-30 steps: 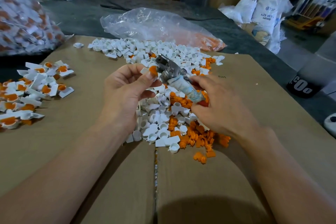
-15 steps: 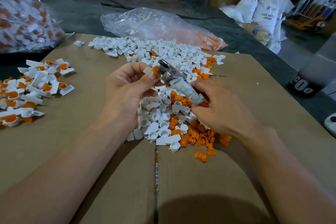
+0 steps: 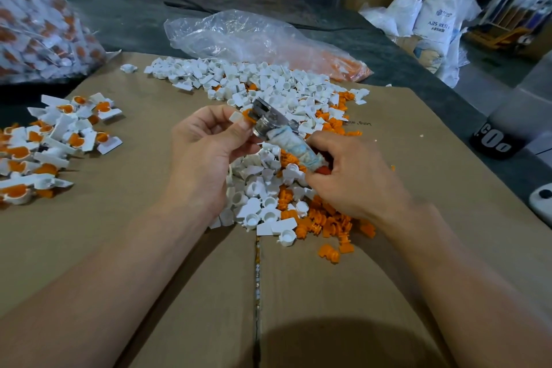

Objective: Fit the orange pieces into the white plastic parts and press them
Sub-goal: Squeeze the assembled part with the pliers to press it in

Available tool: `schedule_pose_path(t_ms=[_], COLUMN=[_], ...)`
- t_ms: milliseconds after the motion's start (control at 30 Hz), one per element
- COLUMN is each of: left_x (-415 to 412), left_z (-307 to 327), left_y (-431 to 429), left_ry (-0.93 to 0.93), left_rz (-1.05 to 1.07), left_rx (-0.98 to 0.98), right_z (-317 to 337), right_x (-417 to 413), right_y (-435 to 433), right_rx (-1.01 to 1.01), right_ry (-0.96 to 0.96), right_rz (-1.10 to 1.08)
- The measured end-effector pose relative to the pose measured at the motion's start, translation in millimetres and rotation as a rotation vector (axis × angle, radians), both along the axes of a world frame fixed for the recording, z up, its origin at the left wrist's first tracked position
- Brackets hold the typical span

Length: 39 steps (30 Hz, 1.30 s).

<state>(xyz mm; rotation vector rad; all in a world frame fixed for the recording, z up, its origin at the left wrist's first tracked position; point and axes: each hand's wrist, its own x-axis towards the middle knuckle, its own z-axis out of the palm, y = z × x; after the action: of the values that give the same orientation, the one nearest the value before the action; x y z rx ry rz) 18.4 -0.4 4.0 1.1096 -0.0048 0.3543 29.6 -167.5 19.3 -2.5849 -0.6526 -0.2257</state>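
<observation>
White plastic part [image 3: 236, 116] with orange piece [image 3: 247, 114] seated is pinched in the left hand [image 3: 206, 152]. Right hand [image 3: 349, 176] grips the pressing tool [image 3: 283, 134], its metal head against the piece. Next: press firmly, keeping alignment.

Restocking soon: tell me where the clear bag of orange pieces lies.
The clear bag lies at the far edge of the cardboard, right of centre, just behind the white parts pile.

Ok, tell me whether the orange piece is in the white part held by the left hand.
In: the orange piece sits in the white part; fully seated, cannot tell.
</observation>
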Motion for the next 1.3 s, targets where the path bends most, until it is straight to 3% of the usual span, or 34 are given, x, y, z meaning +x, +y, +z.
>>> schedule_pose_path(t_ms=[500,700,1000,1300], left_x=[-2,5,28,26], left_z=[5,7,-8,-8], left_y=[2,26,76,82], left_ry=[0.016,0.011,0.401,0.571], left_rz=[0.007,0.374,0.667,0.624], left_rx=[0.015,0.434,0.993,1.109], right_z=[-3,-4,-10,-13], right_x=[-1,9,24,31], right_y=[1,-10,-27,-33], right_rx=[-0.015,0.076,-0.011,-0.037], right_ry=[-0.057,-0.073,0.011,0.048], right_rz=[-0.041,-0.161,-0.333,-0.350])
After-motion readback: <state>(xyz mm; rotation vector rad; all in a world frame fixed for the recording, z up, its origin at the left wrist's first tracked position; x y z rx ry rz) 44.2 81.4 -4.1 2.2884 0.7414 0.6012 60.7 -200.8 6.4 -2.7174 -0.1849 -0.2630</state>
